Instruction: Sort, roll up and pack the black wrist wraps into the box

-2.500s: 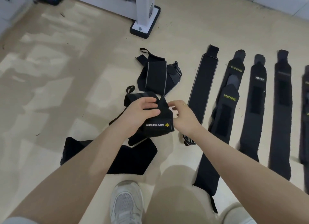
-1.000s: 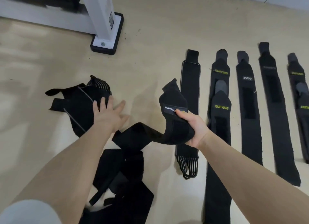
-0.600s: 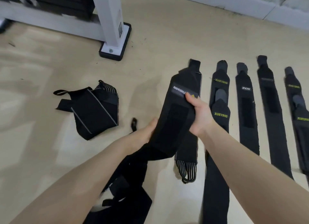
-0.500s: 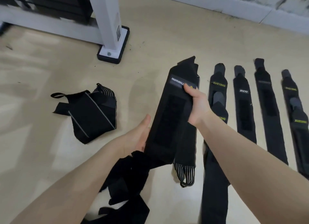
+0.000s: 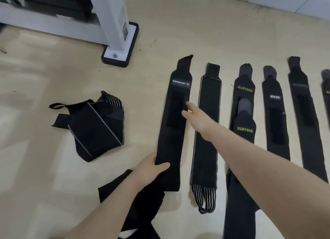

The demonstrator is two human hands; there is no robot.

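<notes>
A black wrist wrap with a MANUEKLEAR label [image 5: 174, 124] lies stretched flat on the floor at the left end of a row of laid-out wraps. My left hand [image 5: 149, 170] grips its lower part, thumb across the fabric. My right hand [image 5: 196, 118] hovers with straight fingers at the wrap's right edge near its middle. To the right lie a grey-edged wrap [image 5: 207, 131], two overlapping XUEYING wraps [image 5: 244, 113] and several more [image 5: 275, 117]. No box is in view.
A crumpled wrap [image 5: 92, 126] lies on the floor to the left. More loose black wraps [image 5: 135, 208] bunch under my left forearm. A white metal post on a black-edged foot [image 5: 118, 47] stands behind, with a wall base at the far right.
The labelled wrap went from being held up in my right hand to lying flat on the floor. My right hand let go of it and my left hand slid down to grip its lower part.
</notes>
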